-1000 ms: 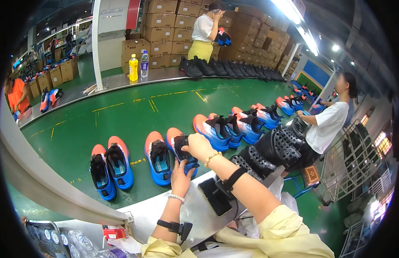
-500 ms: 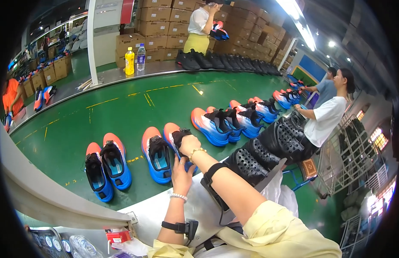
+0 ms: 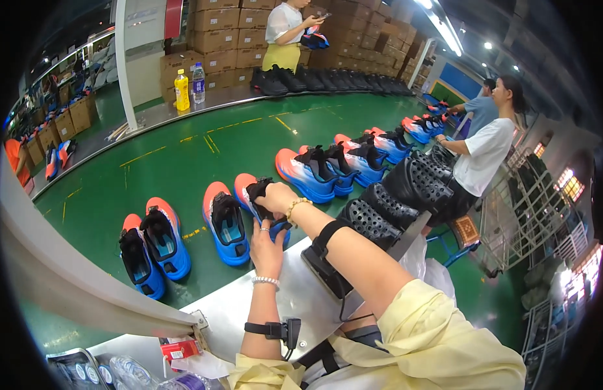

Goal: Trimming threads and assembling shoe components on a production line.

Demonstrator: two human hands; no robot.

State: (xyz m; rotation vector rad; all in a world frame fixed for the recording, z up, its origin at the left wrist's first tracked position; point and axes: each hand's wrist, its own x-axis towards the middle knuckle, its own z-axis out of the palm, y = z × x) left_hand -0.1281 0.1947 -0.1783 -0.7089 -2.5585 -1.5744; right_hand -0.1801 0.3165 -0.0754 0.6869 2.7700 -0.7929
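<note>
Both my hands are on one coral, white and blue sneaker [image 3: 244, 186] on the green surface. My right hand [image 3: 277, 199] is closed over its black collar, reaching in from the right; its fingertips are partly hidden. Lower down, my left hand [image 3: 267, 252] holds the blue heel side, with thumb and fingers apart around it. Just left of it stands a matching sneaker [image 3: 226, 224], its opening toward me. Farther left is another pair, a sneaker [image 3: 165, 237] beside its mate [image 3: 141, 260].
More sneakers [image 3: 306, 174] line up to the right. Black perforated bins [image 3: 373, 211] stand near my right forearm. A pale post [image 3: 87, 270] crosses the left side. Two bottles [image 3: 182, 91] and black shoes [image 3: 295, 81] stand on the far ledge. Co-workers [image 3: 487, 156] work at the right.
The view has shifted, so the line of sneakers appears farther left and slightly higher. Both my hands remain on the same sneaker. The person at the back has lowered a hand holding a phone.
</note>
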